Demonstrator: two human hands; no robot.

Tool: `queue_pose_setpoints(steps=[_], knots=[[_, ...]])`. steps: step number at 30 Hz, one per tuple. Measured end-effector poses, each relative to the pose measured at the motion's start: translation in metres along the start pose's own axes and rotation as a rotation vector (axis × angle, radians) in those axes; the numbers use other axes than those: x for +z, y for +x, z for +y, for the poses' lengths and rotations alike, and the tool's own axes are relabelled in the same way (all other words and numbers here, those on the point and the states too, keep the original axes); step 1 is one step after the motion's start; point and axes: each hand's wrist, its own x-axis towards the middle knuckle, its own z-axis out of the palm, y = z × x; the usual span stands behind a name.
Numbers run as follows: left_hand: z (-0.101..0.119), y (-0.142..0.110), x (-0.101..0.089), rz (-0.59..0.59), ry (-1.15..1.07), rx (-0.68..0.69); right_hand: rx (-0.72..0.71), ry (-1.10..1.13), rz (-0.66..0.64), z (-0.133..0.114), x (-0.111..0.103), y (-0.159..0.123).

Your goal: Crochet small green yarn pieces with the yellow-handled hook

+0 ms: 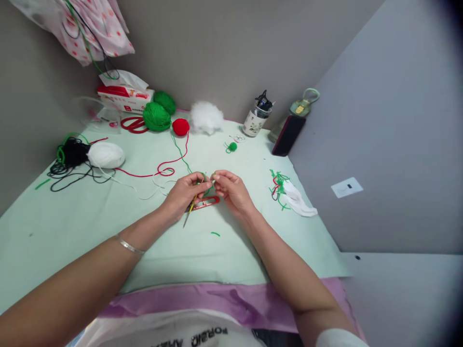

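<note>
In the head view, my left hand (188,193) is closed around a thin crochet hook (190,210) with a yellow grip, its metal shaft slanting down out of the fingers. Green yarn (183,156) runs from the back of the table into the same hand. My right hand (231,189) is pinched close beside the left fingertips. What it pinches is too small and too hidden to name. Below both hands lies a flat red-edged tool (208,202), partly covered by the left hand.
Behind the hands are green yarn balls (156,116), a red ball (181,127) and white stuffing (207,117). White yarn (106,154) and black yarn (72,156) lie left. At right are a pen jar (255,121), a phone (288,135) and yarn scraps (278,185).
</note>
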Motion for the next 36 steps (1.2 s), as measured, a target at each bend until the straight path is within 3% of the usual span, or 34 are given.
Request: queue_pose_setpoints(steps=[12, 15, 19, 26, 36], knots=[[0.002, -0.004, 0.009, 0.116, 0.370, 0.151, -0.008, -0.019, -0.207, 0.003, 0.000, -0.007], [0.007, -0.005, 0.008, 0.094, 0.399, 0.168, -0.006, -0.037, -0.258, 0.001, -0.003, -0.011], [0.007, -0.006, -0.001, -0.020, 0.366, 0.130, 0.047, -0.058, -0.316, -0.002, -0.007, -0.016], [-0.003, 0.002, -0.013, -0.192, 0.135, 0.080, 0.032, 0.075, -0.279, -0.004, -0.008, -0.015], [-0.014, 0.007, -0.012, -0.192, -0.020, 0.083, -0.030, 0.060, -0.211, -0.001, -0.010, -0.011]])
